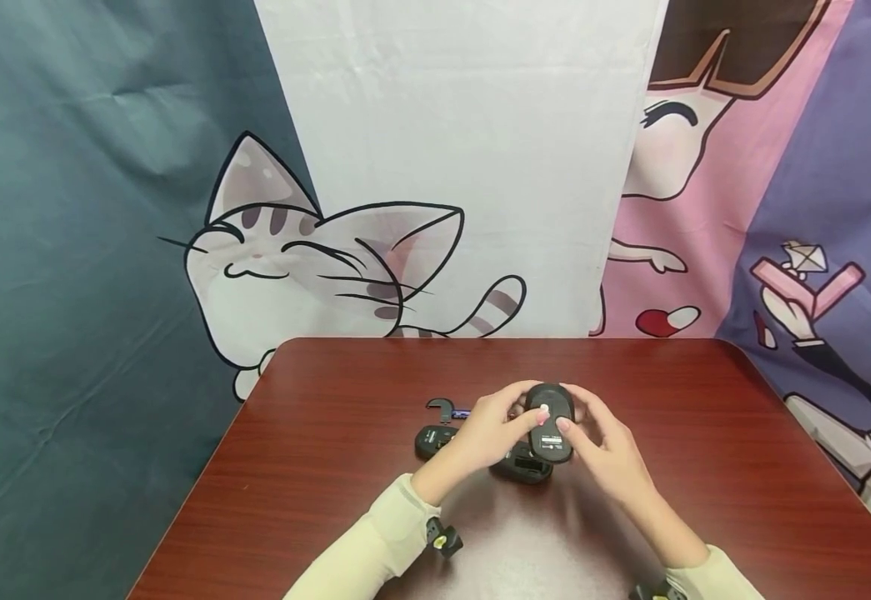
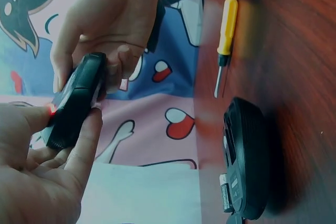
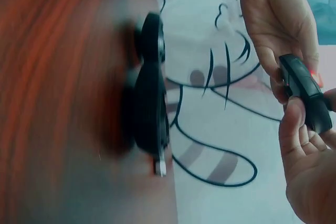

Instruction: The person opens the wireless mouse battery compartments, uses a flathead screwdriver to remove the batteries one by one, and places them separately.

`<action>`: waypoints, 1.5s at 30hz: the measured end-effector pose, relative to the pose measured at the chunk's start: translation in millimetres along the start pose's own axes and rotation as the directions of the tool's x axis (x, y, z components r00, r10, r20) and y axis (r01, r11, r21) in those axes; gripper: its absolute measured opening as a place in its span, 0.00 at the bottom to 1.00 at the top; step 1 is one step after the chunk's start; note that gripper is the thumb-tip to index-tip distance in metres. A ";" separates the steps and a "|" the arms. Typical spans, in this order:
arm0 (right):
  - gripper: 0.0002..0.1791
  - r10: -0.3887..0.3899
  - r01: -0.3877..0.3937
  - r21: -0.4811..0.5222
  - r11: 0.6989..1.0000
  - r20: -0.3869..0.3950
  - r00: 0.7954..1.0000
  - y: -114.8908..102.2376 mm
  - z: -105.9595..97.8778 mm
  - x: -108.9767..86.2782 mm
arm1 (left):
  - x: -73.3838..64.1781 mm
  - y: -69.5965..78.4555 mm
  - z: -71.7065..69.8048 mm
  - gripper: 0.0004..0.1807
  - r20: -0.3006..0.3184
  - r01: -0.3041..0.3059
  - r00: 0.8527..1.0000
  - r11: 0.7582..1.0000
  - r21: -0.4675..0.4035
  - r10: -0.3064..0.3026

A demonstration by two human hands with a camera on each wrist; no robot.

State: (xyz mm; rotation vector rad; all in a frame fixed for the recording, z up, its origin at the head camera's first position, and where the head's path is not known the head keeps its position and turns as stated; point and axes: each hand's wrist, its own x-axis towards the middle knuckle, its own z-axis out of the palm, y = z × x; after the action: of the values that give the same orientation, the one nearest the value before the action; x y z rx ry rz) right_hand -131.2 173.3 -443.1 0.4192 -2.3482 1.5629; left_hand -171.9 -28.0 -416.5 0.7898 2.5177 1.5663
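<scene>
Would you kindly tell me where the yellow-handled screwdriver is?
The screwdriver lies on the table, in the left wrist view's upper right, pictured just above the black computer mouse.

Sporting pale cream, long cloth sleeves (image 1: 366,540), finishing in neat cuffs (image 1: 415,500)! Flashing small, black, boxy wrist cameras (image 1: 446,542) too, dotted with bright yellow!

Free table (image 1: 713,433) at right (lower mouse (image 1: 523,470) central)
</scene>
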 end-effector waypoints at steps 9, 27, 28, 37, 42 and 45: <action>0.25 0.061 -0.063 0.147 0.987 0.017 0.998 -13.9 6.0 -14.8 | -18.2 8.1 -1.2 0.24 -0.001 -0.012 1.000 0.999 -0.051 0.012; 0.22 0.139 -0.158 0.279 0.947 0.088 0.986 -27.4 20.3 -28.9 | -44.8 13.0 -0.5 0.19 -0.011 0.084 0.996 0.977 -0.198 -0.088; 0.22 0.150 -0.169 0.279 0.945 0.090 0.985 -28.5 20.7 -29.7 | -45.4 13.3 -0.8 0.19 -0.014 0.089 0.996 0.976 -0.200 -0.094; 0.22 0.186 -0.208 0.287 0.935 0.102 0.977 -31.4 25.7 -39.4 | -47.0 12.3 0.6 0.12 -0.064 0.122 0.989 0.978 -0.171 -0.135; 0.21 0.212 -0.229 0.305 0.924 0.089 0.973 -29.9 29.8 -43.2 | -48.1 9.9 4.3 0.09 -0.070 0.120 0.988 0.976 -0.181 -0.135; 0.20 0.216 -0.228 0.305 0.925 0.074 0.974 -29.9 31.1 -43.8 | -48.9 9.4 6.4 0.09 -0.086 0.115 0.988 0.978 -0.176 -0.131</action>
State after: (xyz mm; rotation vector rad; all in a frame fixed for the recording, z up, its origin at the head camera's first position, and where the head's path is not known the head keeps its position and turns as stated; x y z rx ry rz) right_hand -81.8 136.9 -446.6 0.2558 -2.2435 2.0632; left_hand -123.9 -41.9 -421.4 0.5384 2.4009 1.7876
